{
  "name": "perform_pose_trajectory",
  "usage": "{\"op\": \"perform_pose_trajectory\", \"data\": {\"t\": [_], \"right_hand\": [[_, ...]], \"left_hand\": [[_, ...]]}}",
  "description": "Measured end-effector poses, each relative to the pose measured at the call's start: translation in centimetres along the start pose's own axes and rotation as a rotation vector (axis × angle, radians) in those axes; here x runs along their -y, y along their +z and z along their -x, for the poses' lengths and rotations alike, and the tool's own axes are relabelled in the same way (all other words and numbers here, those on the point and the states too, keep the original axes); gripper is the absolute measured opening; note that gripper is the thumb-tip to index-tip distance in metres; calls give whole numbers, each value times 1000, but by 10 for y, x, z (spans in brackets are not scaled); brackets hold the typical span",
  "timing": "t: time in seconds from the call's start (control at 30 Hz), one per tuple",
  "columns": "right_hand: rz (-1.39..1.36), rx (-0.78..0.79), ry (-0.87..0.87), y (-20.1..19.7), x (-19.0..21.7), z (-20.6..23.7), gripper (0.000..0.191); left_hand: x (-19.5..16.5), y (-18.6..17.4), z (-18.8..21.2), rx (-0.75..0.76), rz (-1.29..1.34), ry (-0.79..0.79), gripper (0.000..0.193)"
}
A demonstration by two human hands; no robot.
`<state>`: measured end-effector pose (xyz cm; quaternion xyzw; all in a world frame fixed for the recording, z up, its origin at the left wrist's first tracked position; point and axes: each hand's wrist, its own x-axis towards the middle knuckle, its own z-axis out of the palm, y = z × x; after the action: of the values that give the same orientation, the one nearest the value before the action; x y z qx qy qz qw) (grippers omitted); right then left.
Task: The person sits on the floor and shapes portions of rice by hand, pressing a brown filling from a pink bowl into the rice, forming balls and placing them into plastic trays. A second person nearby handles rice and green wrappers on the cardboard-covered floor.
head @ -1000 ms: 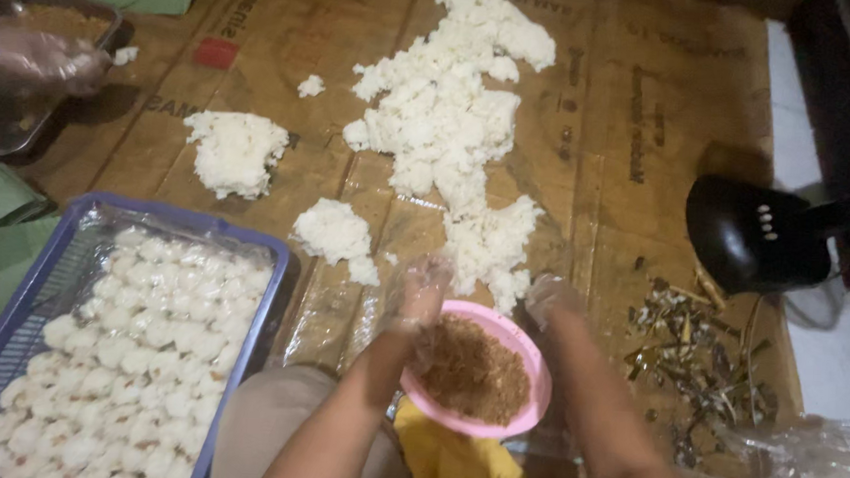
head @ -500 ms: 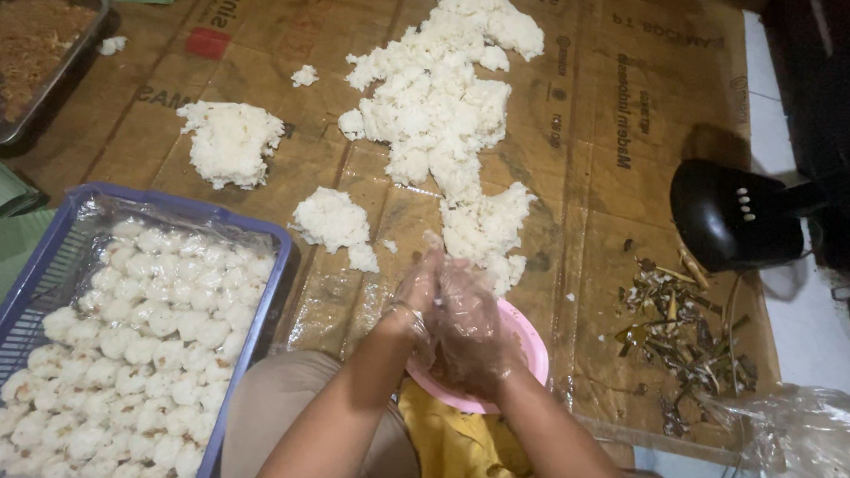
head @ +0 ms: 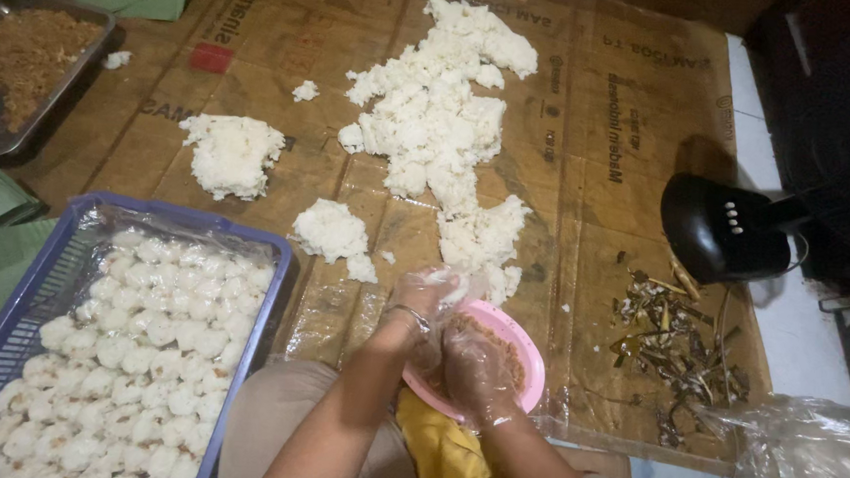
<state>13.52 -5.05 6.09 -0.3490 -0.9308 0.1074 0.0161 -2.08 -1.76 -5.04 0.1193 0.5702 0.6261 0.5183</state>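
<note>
Both my hands wear thin clear plastic gloves and meet over a pink bowl (head: 525, 361) of brown shredded filling. My left hand (head: 422, 302) cups a lump of white sticky rice at the bowl's far rim. My right hand (head: 476, 368) lies over the bowl with its fingers bent down into the filling. A long heap of white rice (head: 440, 133) spreads on the plastic-covered cardboard just beyond the hands. Two smaller rice mounds (head: 231, 151) (head: 330, 229) lie to the left of it.
A blue plastic basket (head: 22, 344) at the near left holds several shaped white rice balls. A metal tray (head: 80, 71) of brown filling stands at the far left. A black fan base (head: 721, 230) and a pile of dry leaf scraps (head: 672, 339) lie right.
My hands came together over the pink bowl, and the left hand now holds a rice lump. The view shifted, so the metal tray shows at far left.
</note>
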Motion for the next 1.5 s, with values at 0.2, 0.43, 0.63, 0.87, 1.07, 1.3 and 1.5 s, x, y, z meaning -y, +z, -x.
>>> {"op": "perform_pose_trajectory", "data": {"t": [0.2, 0.43, 0.63, 0.87, 1.07, 1.3, 1.5], "right_hand": [[-407, 79, 390, -36, -10, -16, 25], [-738, -340, 79, -70, 0, -24, 25], [-577, -348, -32, -41, -21, -27, 13], [-818, -469, 147, -8, -49, -43, 27], [-931, -180, 39, -15, -1, -27, 20], [-388, -210, -286, -8, -5, -36, 19], [-535, -23, 514, 30, -43, -82, 30]], "left_hand": [[10, 2, -3, -14, -349, 89, 28], [21, 16, 6, 0, -57, 143, 26], [23, 15, 1, 77, -246, 202, 28], [19, 10, -12, 104, -96, -14, 36], [-1, 21, 6, -37, -14, -309, 61], [-10, 16, 20, 49, -252, -173, 50], [-45, 22, 49, -9, -555, -149, 62]]}}
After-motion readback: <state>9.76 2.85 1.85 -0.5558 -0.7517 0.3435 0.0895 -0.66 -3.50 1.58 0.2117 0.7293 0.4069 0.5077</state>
